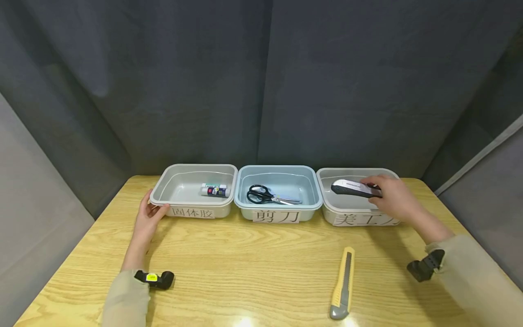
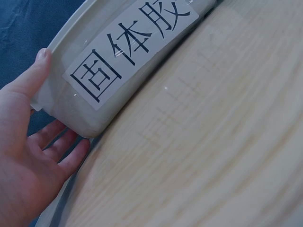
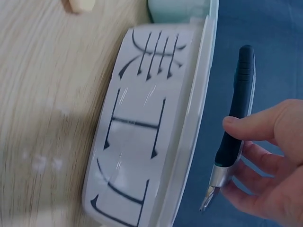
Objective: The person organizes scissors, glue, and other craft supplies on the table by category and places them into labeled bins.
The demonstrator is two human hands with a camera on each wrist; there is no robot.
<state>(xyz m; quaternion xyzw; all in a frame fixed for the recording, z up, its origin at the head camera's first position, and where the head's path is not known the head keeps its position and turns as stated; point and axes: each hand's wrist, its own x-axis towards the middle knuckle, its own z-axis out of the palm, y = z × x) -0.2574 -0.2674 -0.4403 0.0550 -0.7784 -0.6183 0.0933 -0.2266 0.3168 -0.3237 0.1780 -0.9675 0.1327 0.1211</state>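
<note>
My right hand (image 1: 392, 197) pinches a silver-and-black utility knife (image 1: 353, 187) between thumb and fingers, above the right grey bin (image 1: 347, 173). In the right wrist view the knife (image 3: 240, 94) has a dark grip and a narrow metal tip at its lower end. At the front left corner of the left grey bin (image 1: 175, 186), my left hand (image 1: 147, 220) touches the rim with its thumb, its loosely extended fingers against the side. Glue sticks (image 1: 215, 192) lie in that bin. A yellow utility knife (image 1: 343, 284) lies on the table in front of the right bin.
Between the grey bins stands a light blue bin (image 1: 241, 200) holding black-handled scissors (image 1: 261, 195). Each bin carries a white paper label (image 1: 275, 216) on its front. The wooden table (image 1: 245, 268) ends at a dark curtain (image 1: 261, 91) behind the bins.
</note>
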